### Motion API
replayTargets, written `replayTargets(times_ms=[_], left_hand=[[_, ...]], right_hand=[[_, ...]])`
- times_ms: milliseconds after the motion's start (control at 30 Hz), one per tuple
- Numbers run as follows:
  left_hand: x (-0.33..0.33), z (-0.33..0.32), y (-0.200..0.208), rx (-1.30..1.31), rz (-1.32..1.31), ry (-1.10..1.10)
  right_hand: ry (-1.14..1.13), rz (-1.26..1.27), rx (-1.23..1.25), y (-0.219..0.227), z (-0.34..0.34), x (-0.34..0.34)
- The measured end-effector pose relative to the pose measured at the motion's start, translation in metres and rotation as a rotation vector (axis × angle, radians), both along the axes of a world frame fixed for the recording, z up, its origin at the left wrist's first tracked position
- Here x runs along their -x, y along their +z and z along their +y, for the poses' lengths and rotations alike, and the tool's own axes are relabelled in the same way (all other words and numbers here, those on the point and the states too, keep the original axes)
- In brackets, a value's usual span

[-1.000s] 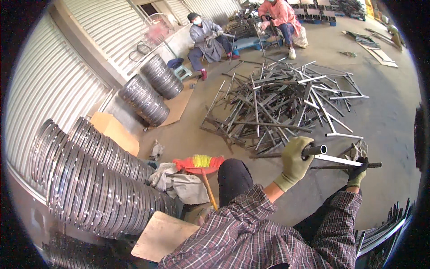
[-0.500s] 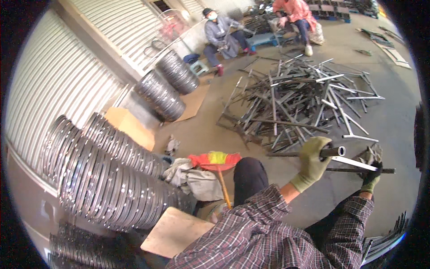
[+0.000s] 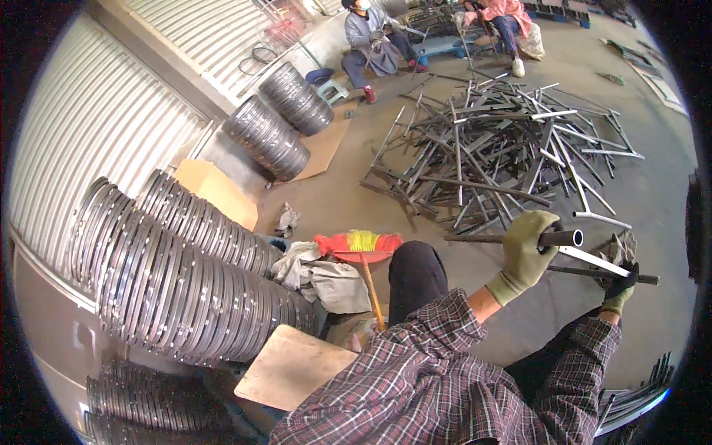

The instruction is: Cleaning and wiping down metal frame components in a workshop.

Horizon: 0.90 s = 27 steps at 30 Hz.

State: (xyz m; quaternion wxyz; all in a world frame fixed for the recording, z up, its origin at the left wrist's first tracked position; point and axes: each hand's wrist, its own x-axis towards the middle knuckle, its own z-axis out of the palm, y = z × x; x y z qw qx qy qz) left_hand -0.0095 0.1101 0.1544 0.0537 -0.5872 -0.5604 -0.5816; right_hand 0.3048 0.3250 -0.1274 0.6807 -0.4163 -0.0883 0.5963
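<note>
A metal tube frame is in both my gloved hands, with two dark tubes joined by a pale flat crossbar [image 3: 595, 261]. My left hand [image 3: 525, 251] is wrapped round the thicker tube [image 3: 562, 238], whose round open end points right. My right hand [image 3: 620, 288], in a green and black glove, is closed on the frame where the crossbar meets the thinner tube [image 3: 647, 279]. Its fingertips are partly hidden. Beyond my hands lies a large tangled pile of similar metal frames [image 3: 489, 148] on the floor.
Stacks of dark metal hoops [image 3: 200, 289] stand on my left, with more hoops [image 3: 267, 137] by the shutter wall. Near my knee are an orange-handled broom [image 3: 373, 293], pale cloths [image 3: 330, 285] and a wooden board [image 3: 297, 367]. Two people [image 3: 374, 41] sit beyond the pile.
The view has tilted down slightly, so the pile and the seated people appear higher. My left hand has risen slightly with the frame; both hands keep their hold.
</note>
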Motion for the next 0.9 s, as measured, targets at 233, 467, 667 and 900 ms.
replayTargets(times_ms=[233,467,667,900], left_hand=[[-0.019,-0.021,0.019,-0.078,-0.015,-0.133],[-0.005,-0.023,0.024,-0.044,-0.103,-0.054],[0.002,-0.022,0.009,0.041,-0.17,-0.059],[0.019,-0.042,0.018,-0.158,-0.306,-0.153]], right_hand=[[-0.097,-0.034,-0.182,0.03,-0.025,-0.014],[-0.068,-0.073,-0.315,0.047,-0.037,0.021],[-0.087,-0.054,-0.22,0.047,-0.035,0.019],[-0.096,-0.142,-0.324,0.163,-0.073,0.046]])
